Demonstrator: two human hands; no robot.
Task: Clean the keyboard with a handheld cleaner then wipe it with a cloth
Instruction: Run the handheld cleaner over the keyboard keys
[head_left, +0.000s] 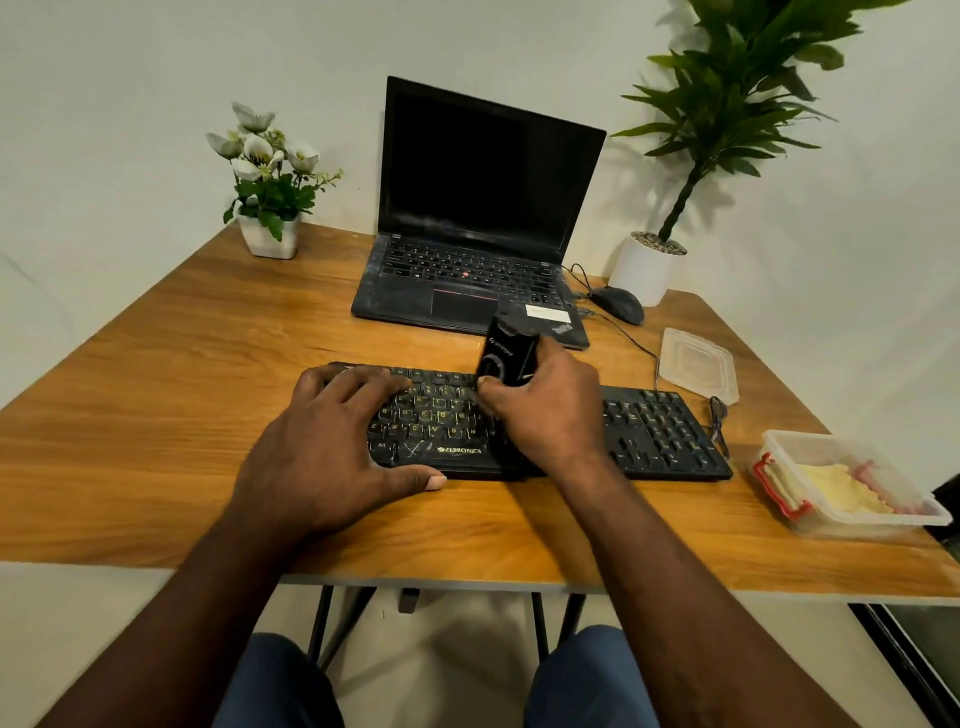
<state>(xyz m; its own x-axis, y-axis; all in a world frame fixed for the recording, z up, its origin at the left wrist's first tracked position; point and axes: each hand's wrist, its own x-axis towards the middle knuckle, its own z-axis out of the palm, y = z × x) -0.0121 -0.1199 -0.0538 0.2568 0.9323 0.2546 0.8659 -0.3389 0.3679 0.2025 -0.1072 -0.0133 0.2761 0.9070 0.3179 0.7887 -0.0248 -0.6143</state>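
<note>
While left hand (332, 441) steadies keyboard (660, 431), right hand (545, 410) grips cleaner (506, 358).

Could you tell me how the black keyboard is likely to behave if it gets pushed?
The keyboard looks thin and flat, so probably light and apt to slide on the smooth table; the left hand resting on its keys likely steadies it. It should stay stiff.

An office desk: wooden table (156, 395), laptop (483, 218), keyboard (660, 431), mouse (618, 304).
</note>
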